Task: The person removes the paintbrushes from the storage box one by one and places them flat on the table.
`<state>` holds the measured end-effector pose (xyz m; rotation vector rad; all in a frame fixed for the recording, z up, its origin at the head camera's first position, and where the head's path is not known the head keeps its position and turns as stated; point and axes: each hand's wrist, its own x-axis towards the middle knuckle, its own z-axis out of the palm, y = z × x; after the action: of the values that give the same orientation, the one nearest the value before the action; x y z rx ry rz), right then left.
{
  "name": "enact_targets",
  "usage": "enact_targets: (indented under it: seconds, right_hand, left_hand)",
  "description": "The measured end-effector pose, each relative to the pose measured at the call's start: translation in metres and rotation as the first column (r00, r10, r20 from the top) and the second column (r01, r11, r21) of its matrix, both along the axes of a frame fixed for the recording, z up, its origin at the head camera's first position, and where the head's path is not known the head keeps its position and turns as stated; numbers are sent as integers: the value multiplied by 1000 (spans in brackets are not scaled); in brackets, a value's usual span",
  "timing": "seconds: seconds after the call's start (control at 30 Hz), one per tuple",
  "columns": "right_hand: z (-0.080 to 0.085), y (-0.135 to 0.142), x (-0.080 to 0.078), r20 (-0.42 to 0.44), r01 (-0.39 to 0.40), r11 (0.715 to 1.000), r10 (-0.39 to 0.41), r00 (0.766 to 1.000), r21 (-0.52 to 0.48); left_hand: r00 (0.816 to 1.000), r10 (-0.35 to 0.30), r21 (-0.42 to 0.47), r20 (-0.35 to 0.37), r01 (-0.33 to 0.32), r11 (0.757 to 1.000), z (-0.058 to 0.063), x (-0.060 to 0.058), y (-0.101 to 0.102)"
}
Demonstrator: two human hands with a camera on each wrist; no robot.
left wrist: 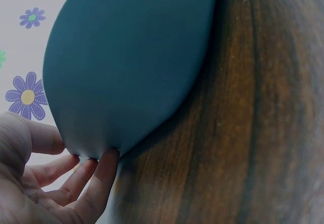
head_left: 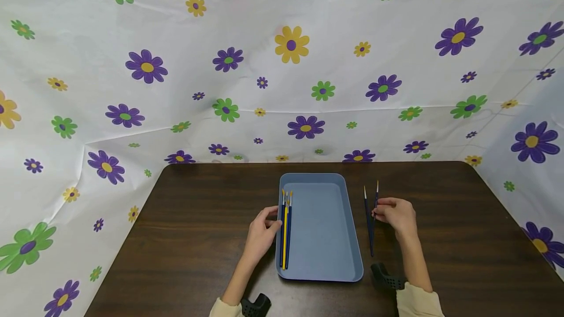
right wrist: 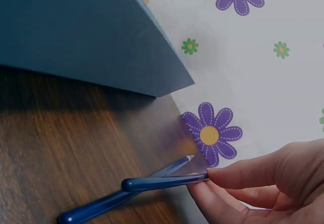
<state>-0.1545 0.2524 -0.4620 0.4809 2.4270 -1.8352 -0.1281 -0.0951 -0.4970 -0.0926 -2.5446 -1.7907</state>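
My right hand (head_left: 396, 215) pinches a dark blue paintbrush (right wrist: 162, 182) between thumb and fingers, just right of the tray. A second blue paintbrush (right wrist: 96, 209) lies on the table beneath it, and the two cross in the right wrist view. On the other side, my left hand (head_left: 261, 234) holds the left wall of the blue-grey tray (head_left: 323, 229), thumb at the rim and fingertips against the outside. Inside the tray, along that wall, lie several paintbrushes, one a yellow brush (head_left: 285, 238) among blue brushes (head_left: 289, 234), bristles pointing away from me.
The dark wooden table (head_left: 198, 209) extends to both sides of the tray. Behind it hangs a white cloth (head_left: 176, 28) with purple, green and yellow flowers. Black wrist mounts (head_left: 387, 278) sit below both hands, near the cream sleeves (head_left: 418, 301).
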Motion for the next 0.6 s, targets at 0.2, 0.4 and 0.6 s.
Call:
enact_targets:
  seconds: [0.2, 0.4, 0.6]
  right_hand:
    - [-3, 2, -1, 18, -3, 1000, 3, 1000, 9]
    - [-3, 2, 0, 27, -2, 1000, 1, 1000, 31]
    - [-4, 1, 0, 40, -4, 996, 0, 999, 85]
  left_hand:
    - [1000, -4, 4, 2, 4, 1000, 0, 0, 0]
    - [1000, -10, 3, -4, 10, 1000, 1, 0, 0]
    - [1000, -8, 1, -4, 8, 1000, 1, 0, 0]
